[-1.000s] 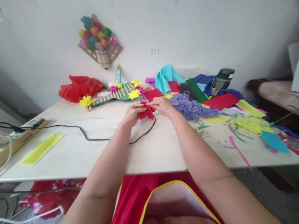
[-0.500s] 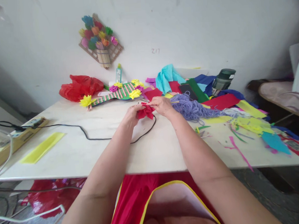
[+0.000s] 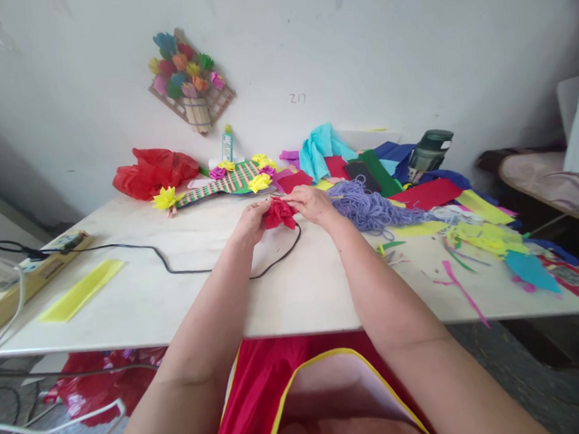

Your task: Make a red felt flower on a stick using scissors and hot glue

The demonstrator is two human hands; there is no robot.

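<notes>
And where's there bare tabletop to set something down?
Bare: between the yellow strip, black cord and left forearm; also between that and the right forearm, on the cord's near side. Crowded: the back, from red bag to dark bottle, and the right, with yarn and paper scraps.

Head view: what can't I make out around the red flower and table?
In the head view:
Red flower: far side, hidden by its petals.
Thin stick: middle, hidden by the right grip.
Power strip: left end, cut off by picture edge.
Red card: print, too small.
</notes>
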